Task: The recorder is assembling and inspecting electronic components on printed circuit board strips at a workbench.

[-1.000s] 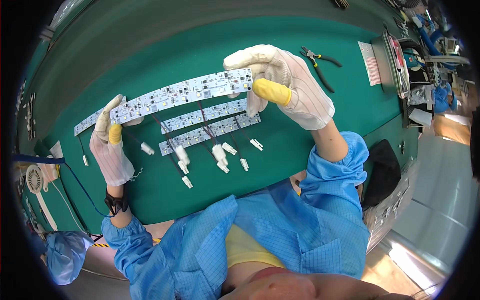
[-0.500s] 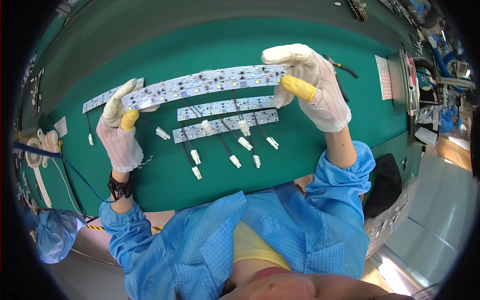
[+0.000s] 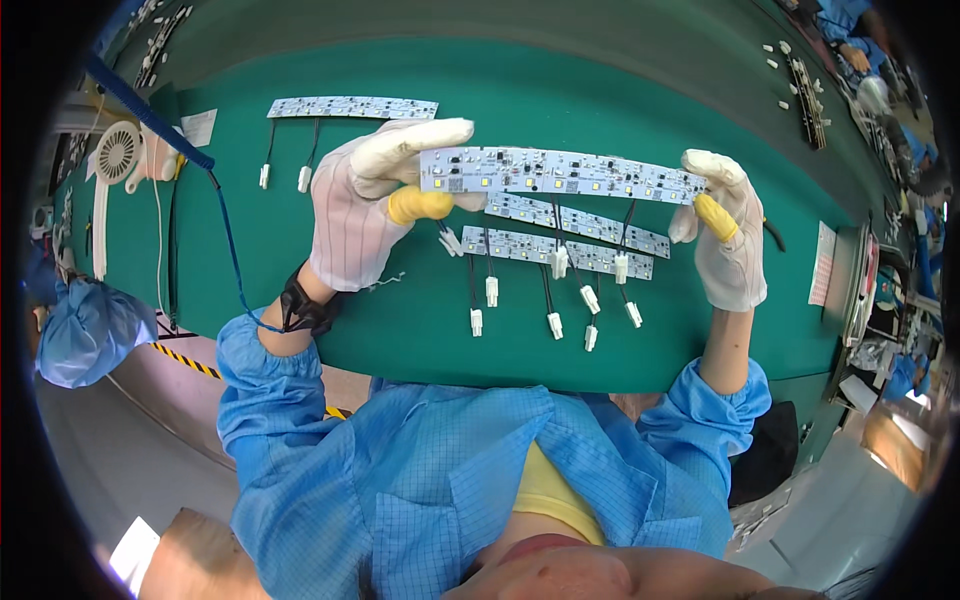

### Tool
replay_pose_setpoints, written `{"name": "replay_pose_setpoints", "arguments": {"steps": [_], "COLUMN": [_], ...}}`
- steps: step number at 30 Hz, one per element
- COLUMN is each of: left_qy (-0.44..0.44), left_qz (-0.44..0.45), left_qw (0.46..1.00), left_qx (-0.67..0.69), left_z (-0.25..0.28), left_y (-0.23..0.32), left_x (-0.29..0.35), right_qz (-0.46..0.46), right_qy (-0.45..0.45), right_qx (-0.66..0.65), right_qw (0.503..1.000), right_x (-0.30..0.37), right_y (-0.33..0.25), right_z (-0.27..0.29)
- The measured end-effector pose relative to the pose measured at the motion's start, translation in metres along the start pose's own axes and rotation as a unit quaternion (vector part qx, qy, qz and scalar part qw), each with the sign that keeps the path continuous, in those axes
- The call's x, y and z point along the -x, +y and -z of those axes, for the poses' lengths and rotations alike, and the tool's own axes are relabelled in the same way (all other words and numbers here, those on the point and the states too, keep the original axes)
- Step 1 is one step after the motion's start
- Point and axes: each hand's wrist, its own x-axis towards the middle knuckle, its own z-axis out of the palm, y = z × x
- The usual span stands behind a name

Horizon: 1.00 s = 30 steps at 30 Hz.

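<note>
A long, slightly curved LED circuit board (image 3: 560, 172) is held up above the mat between both hands, its component side showing. My left hand (image 3: 375, 200), in a striped white glove with a yellow thumb cover, pinches its left end. The right end is gripped by my right hand (image 3: 725, 225), gloved the same way. Thin dark wires with white connectors (image 3: 559, 262) hang from the held board. Below it lie two similar boards, an upper one (image 3: 600, 226) and a lower one (image 3: 520, 245), partly overlapped by the hanging wires. Another board (image 3: 350, 106) with two wired plugs lies at the far left.
Green matting (image 3: 420, 340) covers the bench. A white fan (image 3: 119, 150) stands at the left, and a blue cord (image 3: 222, 215) runs to my left wrist's black band (image 3: 303, 305). At right are a printed sheet (image 3: 823, 262) and stacked trays (image 3: 862, 285); pliers' handles show behind my right hand.
The view has turned, so the bench contents appear shifted. Both hands keep hold of the board, which now slopes down to the right rather than up.
</note>
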Motion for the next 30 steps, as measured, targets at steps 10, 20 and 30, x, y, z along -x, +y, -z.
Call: {"name": "replay_pose_setpoints", "arguments": {"steps": [10, 20, 30], "left_qy": [0.090, 0.059, 0.014], "left_qz": [0.085, 0.058, 0.024], "left_qw": [0.992, 0.995, 0.999], "left_qx": [-0.033, 0.055, 0.037], "left_z": [-0.004, -0.001, 0.003], "left_y": [-0.005, -0.002, -0.001], "left_x": [-0.011, -0.004, 0.000], "right_qz": [-0.026, 0.034, -0.003], "right_qy": [-0.003, -0.024, -0.017], "right_qx": [-0.103, -0.055, -0.028], "right_qw": [0.994, 0.998, 0.999], "right_x": [0.009, 0.002, 0.002], "right_y": [-0.009, 0.000, -0.002], "right_z": [-0.012, -0.004, 0.000]}}
